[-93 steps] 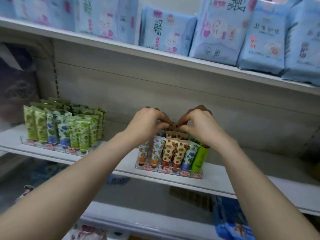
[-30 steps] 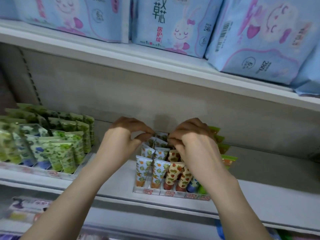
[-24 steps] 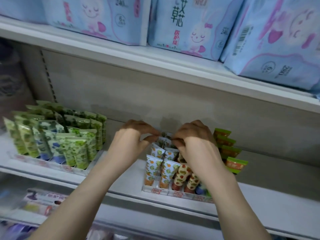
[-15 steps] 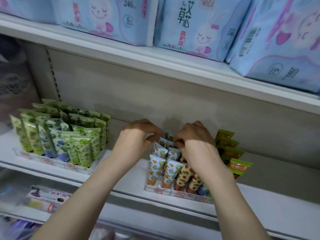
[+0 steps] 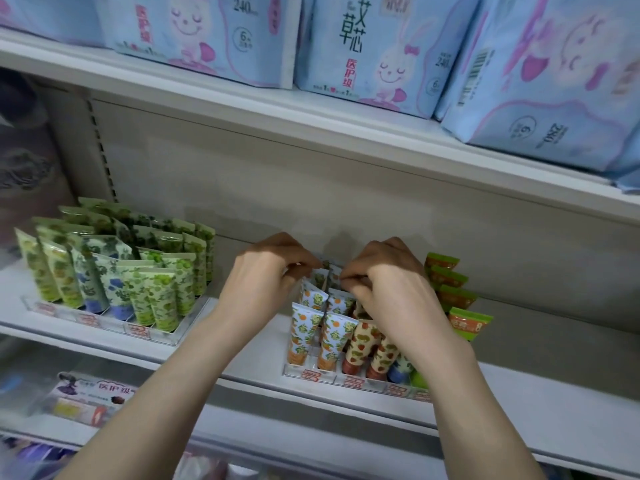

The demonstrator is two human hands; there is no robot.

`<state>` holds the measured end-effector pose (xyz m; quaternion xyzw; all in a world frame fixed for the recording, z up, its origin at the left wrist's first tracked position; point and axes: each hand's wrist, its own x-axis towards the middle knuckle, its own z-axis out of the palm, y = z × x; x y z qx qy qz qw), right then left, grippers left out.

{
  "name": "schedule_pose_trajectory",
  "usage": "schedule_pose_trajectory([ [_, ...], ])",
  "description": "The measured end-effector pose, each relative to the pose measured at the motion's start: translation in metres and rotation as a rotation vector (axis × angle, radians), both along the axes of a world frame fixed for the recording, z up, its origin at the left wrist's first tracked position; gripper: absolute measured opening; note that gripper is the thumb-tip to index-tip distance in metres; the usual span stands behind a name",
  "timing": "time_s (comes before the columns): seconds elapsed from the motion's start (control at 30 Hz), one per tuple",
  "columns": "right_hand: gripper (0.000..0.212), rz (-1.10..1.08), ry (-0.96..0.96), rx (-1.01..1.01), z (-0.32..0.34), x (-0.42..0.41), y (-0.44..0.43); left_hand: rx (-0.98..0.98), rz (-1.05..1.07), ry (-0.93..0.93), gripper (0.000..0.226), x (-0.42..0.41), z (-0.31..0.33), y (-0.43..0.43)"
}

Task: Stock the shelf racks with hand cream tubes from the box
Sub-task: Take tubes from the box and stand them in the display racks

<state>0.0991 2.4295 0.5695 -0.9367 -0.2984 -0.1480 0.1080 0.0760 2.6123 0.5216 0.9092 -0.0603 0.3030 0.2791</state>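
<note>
While both hands sit at the back of the clear rack on the middle shelf, the step looks like seating & straightening the rear tubes in their lanes, not fetching more. Box isn't in view.

Left hand: grip narrow, thumb + forefinger curled in, pinching a crimped top behind the orange-print lanes. Right hand: grip likewise narrow, fingertips pinched on the next tube top over. Knuckles hide exactly how much it holds.

Front rows stand upright, caps down: orange-print tubes, then strawberry-print tubes, w/ green-topped tubes in the rightmost lane. 2nd rack of green tubes sits well apart to the left & looks full. Blue packs line the shelf above.

Next move, as I judge it: press the pinched tubes down til caps meet the rack floor, let go w/o knocking neighbours, then draw both hands out for more stock. Tubes look light & tightly packed, so a snagged finger could tip a row.
</note>
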Motion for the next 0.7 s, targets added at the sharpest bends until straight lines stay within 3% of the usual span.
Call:
schedule_pose_trajectory([
  [0.27, 0.013, 0.030, 0.056, -0.075, 0.001, -0.006, 0.002, 0.038, -0.121, 0.034, 0.012, -0.012, -0.001, 0.007],
  [0.53, 0.012, 0.054, 0.098, -0.058, 0.008, -0.003, 0.001, 0.052, -0.043, 0.020, 0.007, -0.013, -0.004, 0.006],
  [0.7, 0.018, -0.046, 0.064, -0.115, 0.016, 0.020, 0.005, -0.010, -0.001, -0.010, 0.009, -0.011, -0.001, 0.012],
])
